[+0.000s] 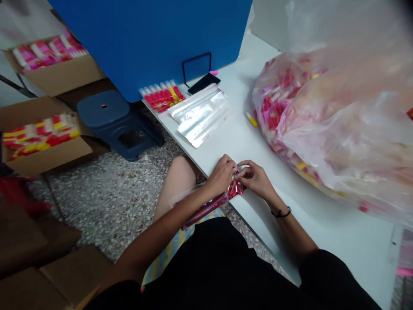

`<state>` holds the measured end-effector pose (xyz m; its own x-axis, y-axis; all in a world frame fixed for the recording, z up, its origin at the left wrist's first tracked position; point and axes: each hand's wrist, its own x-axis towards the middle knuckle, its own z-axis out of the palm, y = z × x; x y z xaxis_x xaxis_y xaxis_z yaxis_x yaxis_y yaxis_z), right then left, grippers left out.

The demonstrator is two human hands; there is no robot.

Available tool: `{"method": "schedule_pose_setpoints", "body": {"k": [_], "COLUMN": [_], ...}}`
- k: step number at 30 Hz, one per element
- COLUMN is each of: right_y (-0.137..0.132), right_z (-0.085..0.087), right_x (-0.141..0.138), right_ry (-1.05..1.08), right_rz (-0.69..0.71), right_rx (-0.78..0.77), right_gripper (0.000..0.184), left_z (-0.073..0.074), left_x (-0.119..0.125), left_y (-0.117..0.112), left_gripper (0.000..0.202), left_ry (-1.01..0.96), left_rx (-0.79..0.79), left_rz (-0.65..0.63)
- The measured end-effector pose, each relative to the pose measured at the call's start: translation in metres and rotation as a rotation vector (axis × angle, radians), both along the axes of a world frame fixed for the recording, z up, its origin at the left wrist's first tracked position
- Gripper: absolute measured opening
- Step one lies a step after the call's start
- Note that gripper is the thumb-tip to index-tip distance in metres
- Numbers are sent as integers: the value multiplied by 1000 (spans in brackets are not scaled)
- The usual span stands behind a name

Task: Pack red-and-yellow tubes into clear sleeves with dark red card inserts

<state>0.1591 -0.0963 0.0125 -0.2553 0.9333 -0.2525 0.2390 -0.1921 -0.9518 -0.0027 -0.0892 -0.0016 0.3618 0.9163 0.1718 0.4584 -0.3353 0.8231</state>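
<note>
A long red and clear plastic packet (209,207) lies across my lap at the table's edge. My left hand (222,175) is closed on its upper end, with the knuckles up. My right hand (254,178) is beside it, thumb and fingertips pinched on the crinkled, shiny red end of the packet. What is between the fingers is partly hidden. On the white table (237,133) beyond my hands lie several flat silver pouches (203,114). Behind them is a row of red and yellow tubes (163,97) with clear caps.
A big clear bag (322,125) of red, pink and yellow pieces fills the right side. One yellow tube (251,119) lies beside it. A phone (204,83) and a blue panel (155,38) stand behind. Left are a blue stool (103,110) and filled cardboard boxes (51,161).
</note>
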Motion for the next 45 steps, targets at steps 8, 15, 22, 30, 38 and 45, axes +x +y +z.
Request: {"method": "schedule_pose_setpoints", "body": {"k": [8, 15, 22, 30, 38, 45], "right_y": [2, -2, 3, 3, 4, 1], "right_z": [5, 11, 10, -1, 16, 24], "right_x": [10, 8, 12, 12, 26, 16], "right_ry": [-25, -112, -167, 9, -301, -507], "right_rz": [39, 105, 145, 181, 298, 339], "right_rx": [98, 318, 278, 42, 118, 214], "right_gripper": [29, 10, 16, 37, 26, 26], "left_z": [2, 1, 0, 2, -2, -1], "left_x": [2, 5, 8, 9, 12, 14], "left_y": [-6, -12, -12, -12, -14, -15], "left_gripper": [15, 21, 17, 15, 15, 18], "left_ry": [105, 278, 312, 360, 361, 410], "left_rx": [105, 175, 142, 124, 149, 139], "left_rz": [23, 44, 66, 73, 147, 144]}}
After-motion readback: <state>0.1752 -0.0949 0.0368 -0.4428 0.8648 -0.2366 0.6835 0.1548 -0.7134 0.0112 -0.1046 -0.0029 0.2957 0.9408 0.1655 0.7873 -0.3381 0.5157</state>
